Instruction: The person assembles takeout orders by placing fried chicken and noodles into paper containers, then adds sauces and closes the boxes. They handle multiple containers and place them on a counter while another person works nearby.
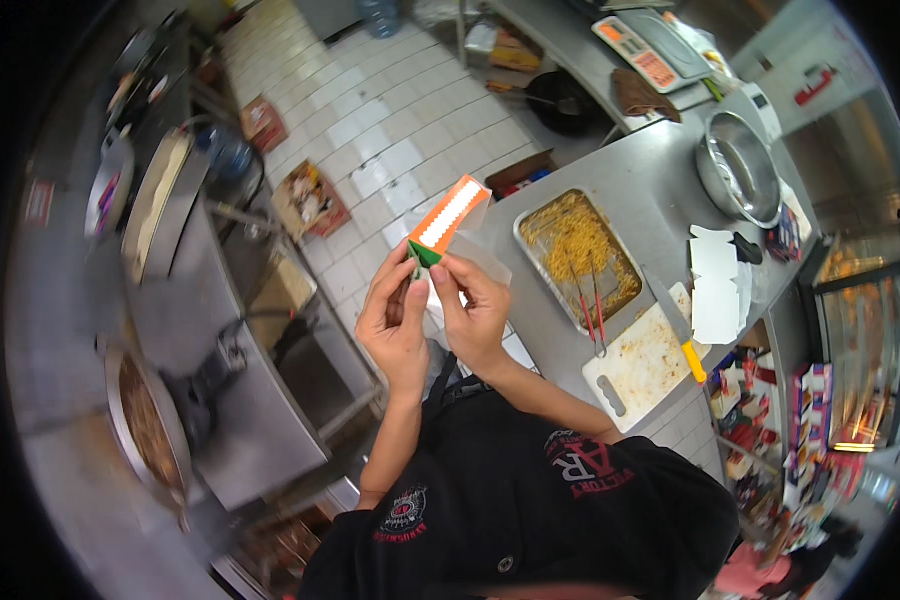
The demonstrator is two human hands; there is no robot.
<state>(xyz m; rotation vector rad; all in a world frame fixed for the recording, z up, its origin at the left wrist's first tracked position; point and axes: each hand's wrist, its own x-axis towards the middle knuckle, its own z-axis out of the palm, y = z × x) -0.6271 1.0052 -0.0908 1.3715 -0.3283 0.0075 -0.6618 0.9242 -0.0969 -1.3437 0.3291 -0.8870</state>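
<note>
Above the tiled floor, my left hand (394,322) and my right hand (478,312) meet on a small orange, white and green paper carton (451,214). Both thumbs and fingertips pinch its green lower end. Its orange top tilts up to the right. A whitish, translucent sheet or bag (488,256) shows behind the carton; I cannot make out whether it is part of it. To the right, a metal tray (523,240) holds yellow noodle-like food. Red-handled tongs (588,310) rest in the tray.
On the steel table (660,170) are a white cutting board (635,370), a yellow-handled knife (692,358), white flattened cartons (713,290), a steel bowl (740,170) and a scale (640,55). At left, a wok (148,425) of brown food sits by a steel counter (260,440). Boxes (312,198) lie on the floor.
</note>
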